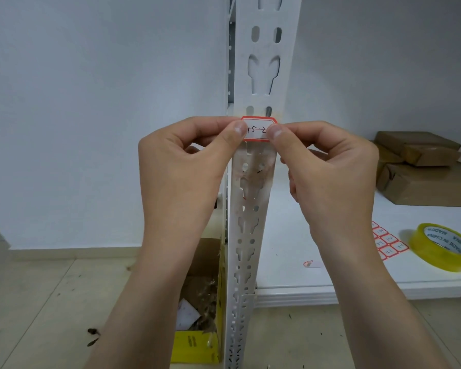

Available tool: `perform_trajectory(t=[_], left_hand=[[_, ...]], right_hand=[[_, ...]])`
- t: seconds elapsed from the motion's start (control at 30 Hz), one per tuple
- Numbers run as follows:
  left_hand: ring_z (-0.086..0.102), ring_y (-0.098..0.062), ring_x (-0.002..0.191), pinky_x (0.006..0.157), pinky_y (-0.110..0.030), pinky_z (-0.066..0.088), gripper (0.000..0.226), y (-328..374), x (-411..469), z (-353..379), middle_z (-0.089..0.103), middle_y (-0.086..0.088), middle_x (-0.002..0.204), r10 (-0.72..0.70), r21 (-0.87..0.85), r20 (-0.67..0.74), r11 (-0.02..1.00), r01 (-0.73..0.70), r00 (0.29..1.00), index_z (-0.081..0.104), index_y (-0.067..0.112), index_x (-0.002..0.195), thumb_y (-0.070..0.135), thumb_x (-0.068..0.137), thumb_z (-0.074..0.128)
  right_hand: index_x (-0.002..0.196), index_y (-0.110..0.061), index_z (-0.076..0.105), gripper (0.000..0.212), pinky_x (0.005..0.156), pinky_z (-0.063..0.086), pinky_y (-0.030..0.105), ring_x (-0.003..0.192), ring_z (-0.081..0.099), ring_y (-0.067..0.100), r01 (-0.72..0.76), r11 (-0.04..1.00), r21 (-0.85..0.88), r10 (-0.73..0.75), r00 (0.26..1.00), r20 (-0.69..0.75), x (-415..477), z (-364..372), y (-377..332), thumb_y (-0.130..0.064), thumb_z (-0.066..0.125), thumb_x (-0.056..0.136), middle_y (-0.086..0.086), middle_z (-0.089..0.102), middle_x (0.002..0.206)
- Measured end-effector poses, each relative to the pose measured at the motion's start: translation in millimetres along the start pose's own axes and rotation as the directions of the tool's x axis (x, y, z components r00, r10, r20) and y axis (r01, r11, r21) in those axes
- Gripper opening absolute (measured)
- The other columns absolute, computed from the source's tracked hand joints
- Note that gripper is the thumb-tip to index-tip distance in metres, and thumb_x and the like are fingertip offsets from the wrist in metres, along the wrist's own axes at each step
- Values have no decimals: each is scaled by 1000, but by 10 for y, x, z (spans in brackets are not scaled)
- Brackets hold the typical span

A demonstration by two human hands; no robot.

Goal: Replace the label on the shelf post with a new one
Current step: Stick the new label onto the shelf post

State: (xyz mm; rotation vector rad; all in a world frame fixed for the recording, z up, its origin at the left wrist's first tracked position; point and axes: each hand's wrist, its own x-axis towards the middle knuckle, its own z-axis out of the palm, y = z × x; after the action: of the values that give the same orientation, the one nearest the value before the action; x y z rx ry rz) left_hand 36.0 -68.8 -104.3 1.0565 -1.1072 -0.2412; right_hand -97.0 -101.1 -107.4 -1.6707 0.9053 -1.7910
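- A person's 2 hands meet in front of an upright white shelf post [264, 75], holding a small red-bordered label [257, 129] across its face.
- The left hand [179, 166] pinches the label's left end and the right hand [330, 169] pinches its right end. Both sets of fingers are curled in close, and neither hand is nearer than the other.
- The label's long axis runs level, crossing the post's vertical axis squarely. Handwriting on it reads partly "15-2".
- Whether the label's back is already touching the metal cannot be told.
- Just below the label, the post face is smeared with marks and residue; just above are 2 oval slots.
- Judged from this, pressing straight forward is the move, with open room on both sides.
- On the shelf [304, 235] to the right, near its front edge, lie a tape roll [442, 246] and a label sheet [386, 242], well apart from the hands.
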Motion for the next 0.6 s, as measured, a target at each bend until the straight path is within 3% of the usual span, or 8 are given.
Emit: perform_trajectory(t=[0.17,0.3,0.6], left_hand=[[43,-3,54,50,-15,40,14,-13,1,15,63,-5,63,54,6,-14,999,-53,998,76,43,78,31,84,81],[35,-5,51,49,-12,31,12,3,-9,56,44,13,50,63,-4,-29,998,-64,998,78,39,83,28,84,82],[32,-6,49,48,-11,29,5,-15,-29,104,34,14,44,74,23,-85,997,-72,994,82,33,87,30,83,83]], right_hand=[[78,-36,75,11,48,45,23,52,56,19,44,997,-58,-45,999,-23,7,9,-15,-31,79,86,-5,72,69],[77,-36,74,12,50,48,23,56,60,19,61,995,-73,-64,997,-39,14,11,-40,-30,79,86,-7,72,70],[75,-33,74,14,57,55,25,63,66,17,78,993,-87,-82,995,-50,22,35,-50,-27,80,86,-11,72,68]])
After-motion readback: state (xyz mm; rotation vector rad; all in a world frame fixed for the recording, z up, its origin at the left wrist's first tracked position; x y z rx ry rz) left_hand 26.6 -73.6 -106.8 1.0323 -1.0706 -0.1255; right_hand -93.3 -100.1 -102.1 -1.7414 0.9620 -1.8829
